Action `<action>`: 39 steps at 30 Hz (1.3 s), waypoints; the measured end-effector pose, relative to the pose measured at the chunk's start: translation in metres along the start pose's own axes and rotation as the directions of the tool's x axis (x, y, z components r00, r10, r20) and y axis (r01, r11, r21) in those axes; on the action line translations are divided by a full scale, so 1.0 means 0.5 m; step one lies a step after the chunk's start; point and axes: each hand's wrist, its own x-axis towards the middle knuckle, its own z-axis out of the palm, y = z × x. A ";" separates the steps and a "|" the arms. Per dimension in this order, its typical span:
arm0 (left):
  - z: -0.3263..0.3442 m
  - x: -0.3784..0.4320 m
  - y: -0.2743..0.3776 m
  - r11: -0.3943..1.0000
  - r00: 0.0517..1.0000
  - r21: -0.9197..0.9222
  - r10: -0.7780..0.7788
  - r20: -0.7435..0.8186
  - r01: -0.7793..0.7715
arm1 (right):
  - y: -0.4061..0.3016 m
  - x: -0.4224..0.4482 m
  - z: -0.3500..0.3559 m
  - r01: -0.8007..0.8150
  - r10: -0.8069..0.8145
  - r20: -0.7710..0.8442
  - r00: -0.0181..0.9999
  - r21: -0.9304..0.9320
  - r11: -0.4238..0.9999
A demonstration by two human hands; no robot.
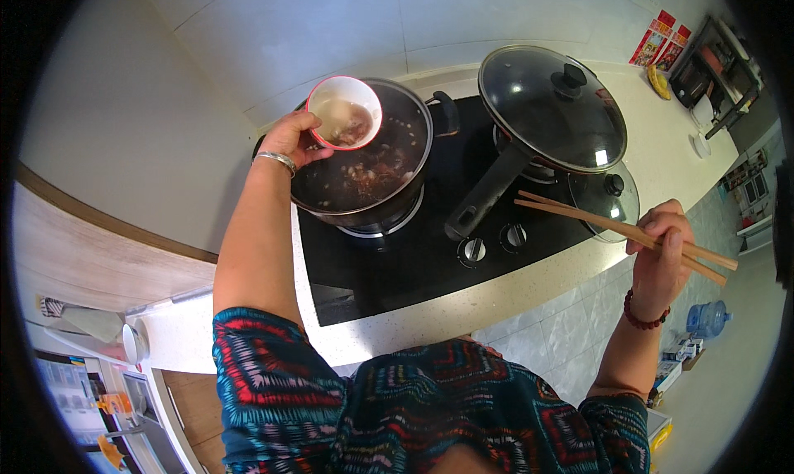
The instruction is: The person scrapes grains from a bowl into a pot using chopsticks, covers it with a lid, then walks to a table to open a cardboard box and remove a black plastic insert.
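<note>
My left hand [296, 140] grips a white bowl with a red rim [345, 113] by its side. In the bowl are cloudy liquid and some reddish pieces that look like meat. The bowl is above the far left part of a dark cooking pot [372, 208] on the left burner. Dark broth with pale beans or grains and reddish bits [375, 171] fills the pot. Well to the right, my right hand [662, 241] holds a pair of wooden chopsticks [595, 221], their tips pointing left over the hob, apart from the pot.
A lidded frying pan [552, 111] rests on the right burner of the black gas hob [366, 281], its handle [487, 195] angled toward me. A loose glass lid [605, 204] lies at the hob's right edge. Two control knobs [474, 250] face me. A wall panel [136, 120] borders the left.
</note>
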 end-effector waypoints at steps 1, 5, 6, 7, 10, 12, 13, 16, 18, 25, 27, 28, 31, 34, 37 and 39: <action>0.000 -0.005 0.004 0.994 0.998 0.088 0.070 0.001 -0.070 | 0.000 0.002 0.001 0.012 -0.012 0.015 1.000 0.008 1.000; -0.010 0.002 0.014 0.924 0.976 0.326 0.217 -0.016 -0.201 | 0.002 0.006 0.009 0.000 -0.001 0.027 1.000 0.032 0.999; -0.007 0.000 0.020 0.830 0.949 0.492 0.314 -0.024 -0.262 | 0.001 0.007 0.011 0.002 -0.003 0.029 1.000 0.044 0.999; -0.005 -0.004 0.024 0.704 0.913 0.642 0.407 -0.015 -0.304 | 0.001 0.009 0.015 0.004 -0.006 0.031 0.999 0.058 0.998; 0.028 -0.050 0.040 0.357 0.806 0.875 0.589 0.062 -0.328 | 0.006 0.013 0.024 0.008 -0.012 0.055 0.998 0.074 0.997; 0.034 -0.058 0.035 0.216 0.735 0.926 0.672 0.089 -0.309 | 0.009 0.015 0.034 0.010 -0.014 0.059 0.998 0.073 0.997; 0.041 -0.063 0.033 0.074 0.658 0.960 0.742 0.129 -0.272 | 0.010 0.016 0.040 0.010 -0.015 0.064 0.998 0.070 0.997; 0.033 -0.063 0.030 0.138 0.682 0.963 0.729 0.058 -0.230 | 0.013 0.023 0.066 -0.001 -0.007 0.087 0.996 0.099 0.995; 0.015 -0.061 0.029 0.158 0.642 0.955 0.766 0.041 -0.250 | 0.019 0.030 0.087 -0.037 0.021 0.094 0.995 0.175 0.984; -0.028 -0.083 0.002 0.963 0.970 -0.126 0.230 -0.083 -0.239 | 0.035 0.072 0.203 -0.023 -0.012 0.082 0.997 0.414 0.910; -0.037 -0.094 -0.013 0.921 0.976 -0.324 0.214 -0.041 -0.216 | 0.052 0.088 0.249 0.023 -0.121 0.149 0.982 0.532 0.847; -0.034 -0.095 -0.020 0.907 0.974 -0.361 0.228 -0.013 -0.217 | 0.049 0.092 0.270 0.010 -0.098 0.135 0.986 0.536 0.844; -0.024 -0.112 -0.032 0.874 0.963 -0.435 0.264 0.054 -0.215 | 0.042 0.107 0.324 -0.012 -0.077 0.149 0.986 0.522 0.853; -0.017 -0.136 -0.036 0.877 0.945 -0.415 0.311 0.102 -0.244 | 0.052 0.123 0.367 -0.039 -0.043 0.159 0.986 0.477 0.878; -0.009 -0.157 -0.035 0.869 0.923 -0.411 0.359 0.139 -0.276 | 0.055 0.124 0.393 -0.081 -0.005 0.177 0.984 0.476 0.876; -0.012 -0.160 -0.035 0.862 0.905 -0.408 0.393 0.160 -0.302 | 0.056 0.122 0.403 -0.130 0.052 0.174 0.983 0.474 0.871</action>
